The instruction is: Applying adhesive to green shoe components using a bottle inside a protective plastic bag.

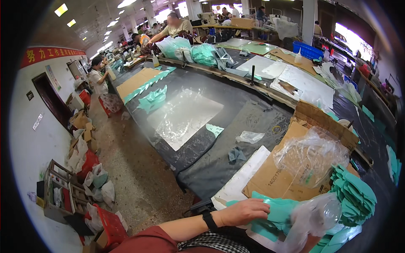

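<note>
My left hand (247, 212), with a dark watch on its wrist, is closed at the near end of a stack of teal fabric pieces (280, 213). Its fingers curl over the cloth. A cloudy clear plastic bag (314, 215) lies over the right end of that stack. Beneath the bag a bit of my right hand (310, 243) shows at the lower edge, its fingers hidden by the plastic. Just right of the bag is a thick fanned pile of teal cut pieces (352, 196). More teal pieces lie under and beside the bag.
Beyond my hands lies a flattened cardboard box (274, 179) with crumpled clear plastic (312, 156) on it. A raised wooden rail (270, 90) with upright posts divides the dark table. Red crates (107, 225) and bags line the left floor. Other people work farther back.
</note>
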`<state>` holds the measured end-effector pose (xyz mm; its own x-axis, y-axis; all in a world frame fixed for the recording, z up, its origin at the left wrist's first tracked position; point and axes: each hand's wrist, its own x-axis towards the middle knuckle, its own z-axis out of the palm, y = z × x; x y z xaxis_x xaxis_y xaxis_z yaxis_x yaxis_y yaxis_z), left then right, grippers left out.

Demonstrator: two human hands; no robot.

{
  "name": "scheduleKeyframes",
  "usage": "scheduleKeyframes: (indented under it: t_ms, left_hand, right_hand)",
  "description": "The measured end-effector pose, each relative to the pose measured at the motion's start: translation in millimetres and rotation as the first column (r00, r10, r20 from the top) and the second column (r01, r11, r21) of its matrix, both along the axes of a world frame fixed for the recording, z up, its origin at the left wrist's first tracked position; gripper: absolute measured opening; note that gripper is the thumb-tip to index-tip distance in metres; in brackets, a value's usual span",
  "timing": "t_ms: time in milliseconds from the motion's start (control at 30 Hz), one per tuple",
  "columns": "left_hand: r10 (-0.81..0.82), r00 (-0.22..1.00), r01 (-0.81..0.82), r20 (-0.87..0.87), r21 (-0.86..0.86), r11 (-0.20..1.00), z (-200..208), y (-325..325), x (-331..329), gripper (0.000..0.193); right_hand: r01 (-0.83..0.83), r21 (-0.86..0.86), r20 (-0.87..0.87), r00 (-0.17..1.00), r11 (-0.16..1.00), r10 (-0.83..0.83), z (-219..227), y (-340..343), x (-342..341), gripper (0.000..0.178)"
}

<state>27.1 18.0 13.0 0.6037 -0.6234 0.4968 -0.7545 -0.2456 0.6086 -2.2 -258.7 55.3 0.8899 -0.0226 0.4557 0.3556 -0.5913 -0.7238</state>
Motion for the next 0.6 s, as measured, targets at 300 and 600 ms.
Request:
scheduleKeyframes:
  t_ms: [300, 600]
  left_hand:
    - [0.033, 0.999, -0.033, 0.001, 0.022, 0.999, -4, -3, -8, 0.025]
    - [0.034, 0.999, -0.035, -0.027, -0.03, 0.999, -5, -8, -7, 0.029]
  right_hand:
    - [-0.081, 0.05, -0.075, 0.994, 0.995, 0.085, -3, 17, -3, 0.034]
    - [0.354, 0.342, -0.021, 0.929, 0.87, -0.37, -17, -78, -2, 0.04]
